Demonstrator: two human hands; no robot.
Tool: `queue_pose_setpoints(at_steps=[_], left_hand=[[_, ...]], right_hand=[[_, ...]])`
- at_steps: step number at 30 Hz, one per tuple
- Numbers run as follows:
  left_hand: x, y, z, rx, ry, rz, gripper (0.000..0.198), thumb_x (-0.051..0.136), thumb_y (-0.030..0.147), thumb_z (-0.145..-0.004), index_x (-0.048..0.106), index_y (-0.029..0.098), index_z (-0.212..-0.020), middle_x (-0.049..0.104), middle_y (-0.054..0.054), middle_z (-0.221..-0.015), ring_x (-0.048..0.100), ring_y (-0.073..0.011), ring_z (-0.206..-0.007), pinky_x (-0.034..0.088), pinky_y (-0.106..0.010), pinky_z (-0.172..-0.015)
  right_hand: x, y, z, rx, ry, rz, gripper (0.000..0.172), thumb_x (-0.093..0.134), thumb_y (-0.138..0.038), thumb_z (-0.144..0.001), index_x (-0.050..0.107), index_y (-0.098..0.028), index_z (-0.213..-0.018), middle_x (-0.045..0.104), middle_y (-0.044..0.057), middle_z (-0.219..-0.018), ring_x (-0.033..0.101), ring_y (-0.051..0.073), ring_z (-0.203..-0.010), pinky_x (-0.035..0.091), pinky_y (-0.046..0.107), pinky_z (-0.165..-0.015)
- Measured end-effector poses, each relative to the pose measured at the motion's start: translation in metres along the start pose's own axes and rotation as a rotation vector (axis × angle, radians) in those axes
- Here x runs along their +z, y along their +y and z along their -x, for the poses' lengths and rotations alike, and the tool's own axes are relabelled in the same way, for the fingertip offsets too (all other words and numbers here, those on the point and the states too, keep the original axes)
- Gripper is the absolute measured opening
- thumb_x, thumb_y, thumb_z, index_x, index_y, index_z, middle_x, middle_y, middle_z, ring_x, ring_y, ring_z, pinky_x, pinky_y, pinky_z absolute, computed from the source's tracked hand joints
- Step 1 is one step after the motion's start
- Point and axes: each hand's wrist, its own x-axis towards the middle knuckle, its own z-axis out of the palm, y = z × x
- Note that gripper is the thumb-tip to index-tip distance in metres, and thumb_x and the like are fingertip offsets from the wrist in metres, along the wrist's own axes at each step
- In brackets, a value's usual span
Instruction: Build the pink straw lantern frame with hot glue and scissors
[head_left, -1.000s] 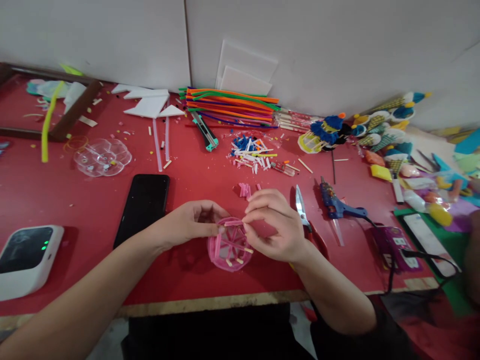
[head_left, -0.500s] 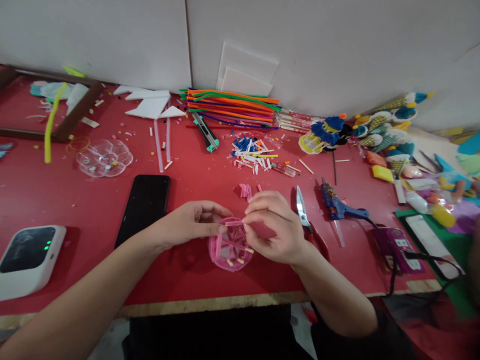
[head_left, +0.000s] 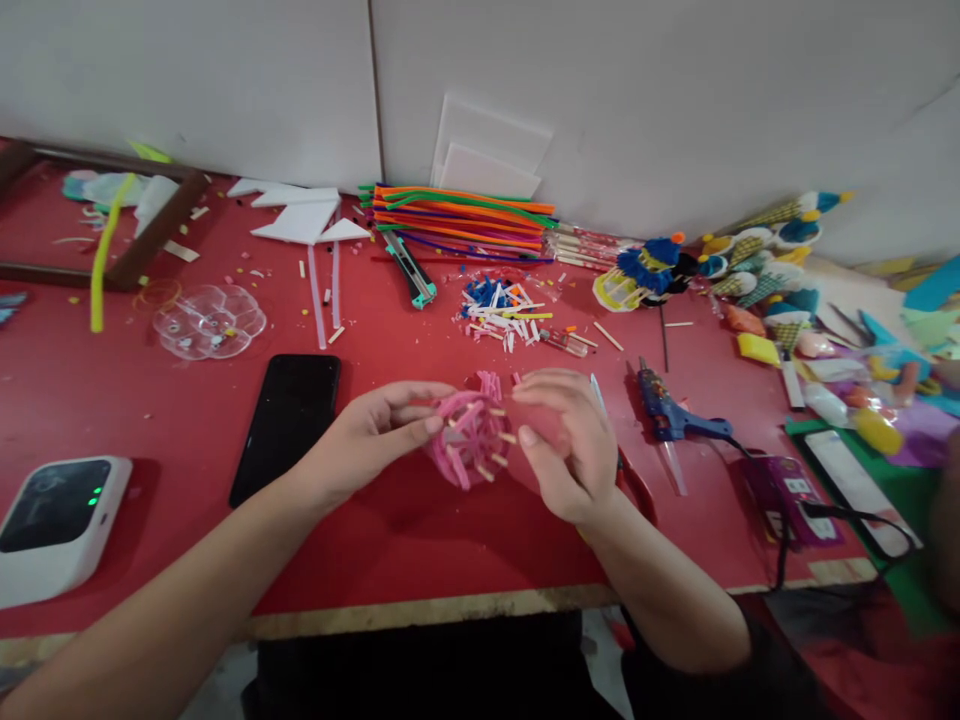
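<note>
Pink wheel (head_left: 469, 438) — held above the red table (head_left: 420, 540), centre, near the front edge, between both hands. Judged well along: a ring with spokes meeting at a hub is made up, with pale stick ends poking past the rim. A few loose pink pieces (head_left: 489, 383) lie just beyond it, unused. Left hand (head_left: 375, 435) pinches the left rim between thumb and fingertips, forearm coming in from the near left. Right hand (head_left: 570, 445) curls beside the right rim, thumb close to the stick ends — whether it grips cannot be told. Glue gun (head_left: 671, 410) lies to the right.
</note>
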Motion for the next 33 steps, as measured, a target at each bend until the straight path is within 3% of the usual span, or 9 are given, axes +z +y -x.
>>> queue_pose_setpoints(at_steps=[3,6,10,25,33], left_hand=[[0.001,0.0,0.001,0.113,0.137,-0.023,0.05,0.089,0.04,-0.073,0.07,0.02,-0.115,0.081,-0.009,-0.108,0.076,-0.0219,-0.099,0.06,-0.03,-0.088],[0.002,-0.002,0.002,0.135,0.213,-0.089,0.048,0.09,0.039,-0.072,0.07,0.021,-0.111,0.081,-0.006,-0.1,0.076,-0.0207,-0.096,0.06,-0.029,-0.087],[0.007,-0.003,0.003,0.161,0.2,-0.119,0.045,0.089,0.039,-0.072,0.069,0.019,-0.107,0.081,-0.007,-0.101,0.077,-0.022,-0.098,0.061,-0.032,-0.092],[0.014,-0.003,0.006,0.16,0.191,-0.093,0.04,0.09,0.036,-0.071,0.069,0.018,-0.1,0.081,-0.006,-0.099,0.077,-0.0216,-0.096,0.062,-0.034,-0.094],[0.015,-0.003,0.006,0.15,0.19,-0.087,0.037,0.089,0.036,-0.072,0.069,0.019,-0.098,0.081,-0.005,-0.098,0.078,-0.0212,-0.095,0.062,-0.033,-0.093]], right_hand=[[0.0,0.001,0.001,-0.007,0.087,0.06,0.03,0.06,-0.02,-0.088,0.063,-0.025,-0.118,0.067,0.008,-0.107,0.064,0.027,-0.106,0.054,0.051,-0.094],[0.003,0.0,-0.001,-0.074,0.085,0.1,0.033,0.068,-0.024,-0.086,0.063,-0.026,-0.119,0.067,0.007,-0.105,0.064,0.027,-0.103,0.054,0.05,-0.093],[0.008,-0.003,-0.003,-0.15,0.044,0.157,0.039,0.075,-0.029,-0.084,0.062,-0.028,-0.122,0.07,0.006,-0.103,0.067,0.027,-0.097,0.054,0.049,-0.09],[0.01,0.001,0.0,-0.183,0.033,0.234,0.048,0.082,-0.029,-0.081,0.066,-0.033,-0.126,0.072,0.002,-0.102,0.066,0.025,-0.099,0.053,0.047,-0.092],[0.01,-0.001,-0.001,-0.233,0.05,0.299,0.038,0.081,-0.031,-0.082,0.066,-0.029,-0.117,0.072,0.004,-0.097,0.067,0.026,-0.096,0.056,0.046,-0.087]])
